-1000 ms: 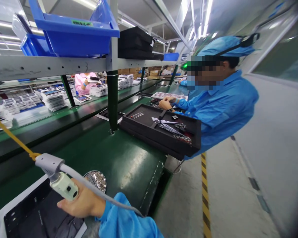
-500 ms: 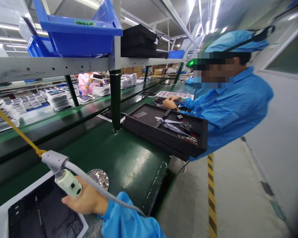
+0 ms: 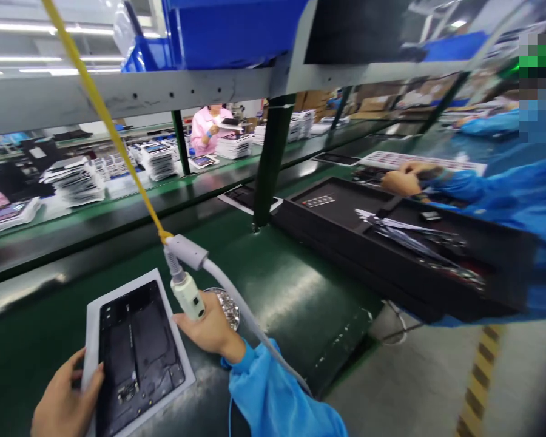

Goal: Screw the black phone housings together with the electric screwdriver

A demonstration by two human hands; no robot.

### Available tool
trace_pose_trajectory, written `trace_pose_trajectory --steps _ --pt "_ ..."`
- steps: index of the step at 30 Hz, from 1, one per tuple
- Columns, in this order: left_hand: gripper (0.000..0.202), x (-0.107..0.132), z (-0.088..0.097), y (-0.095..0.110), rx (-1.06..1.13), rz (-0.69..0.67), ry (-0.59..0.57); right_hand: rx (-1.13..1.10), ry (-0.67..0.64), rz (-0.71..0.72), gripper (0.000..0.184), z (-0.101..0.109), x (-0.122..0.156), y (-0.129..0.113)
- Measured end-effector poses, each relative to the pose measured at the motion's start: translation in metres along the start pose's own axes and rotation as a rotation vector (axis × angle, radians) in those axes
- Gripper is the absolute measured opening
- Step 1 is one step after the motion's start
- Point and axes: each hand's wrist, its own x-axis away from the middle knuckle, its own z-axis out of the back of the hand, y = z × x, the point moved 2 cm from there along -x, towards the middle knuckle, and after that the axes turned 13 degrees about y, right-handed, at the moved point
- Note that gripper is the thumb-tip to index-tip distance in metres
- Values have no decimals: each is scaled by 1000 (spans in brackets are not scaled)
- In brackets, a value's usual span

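Observation:
My right hand [image 3: 213, 325] is wrapped round a pale electric screwdriver [image 3: 190, 295] that hangs from a yellow cord and has a thick grey cable; its tip is hidden by the hand. My left hand [image 3: 68, 394] grips the left edge of a white board [image 3: 92, 328], thumb on top. On that board lies a black tablet housing [image 3: 152, 331] with small parts inside. Behind my right hand stands a round dish of small metal screws [image 3: 230, 311], partly covered by hand and cable.
A black tray [image 3: 337, 258] with strips and small parts sits on the green bench [image 3: 273, 285] to the right, beside a co-worker's hands [image 3: 404, 177]. A dark green post [image 3: 270, 164] carries a shelf with blue bins [image 3: 236, 36]. Stacked panels [image 3: 159, 161] line the far side.
My view has swung left, so the tablet and screwdriver appear further right. My left hand has come into view, holding the board's edge. The screwdriver stays in my right hand.

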Motion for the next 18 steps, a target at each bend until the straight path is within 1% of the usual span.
trace_pose_trajectory --steps 1,2,3,4,5,7,8,9,10,11,14,18 --pt "51 4 8 11 18 -52 49 0 -3 3 16 0 1 2" --pt "48 8 17 23 59 -127 102 -1 -7 -3 18 1 3 3" --pt "41 15 25 36 123 -218 126 -4 -9 -16 23 2 4 5" --pt "34 22 32 51 198 -315 89 -9 -11 -38 29 3 6 6" --pt "26 31 38 64 265 -406 -28 -11 -17 -61 33 4 8 7" --pt "19 47 44 89 339 -552 -369 6 -4 -49 32 8 9 8" --pt "19 54 46 97 347 -589 -482 20 9 -40 32 9 10 9" --pt "18 59 48 103 326 -601 -552 24 29 -28 33 11 9 10" --pt "18 63 48 106 291 -607 -592 20 46 -20 35 12 9 10" --pt "17 65 48 108 249 -610 -606 17 54 -17 35 13 9 10" --pt "19 67 46 104 152 -638 -622 2 54 -20 31 15 10 7" --pt "26 62 40 101 94 -657 -588 -6 53 -4 30 16 11 4"
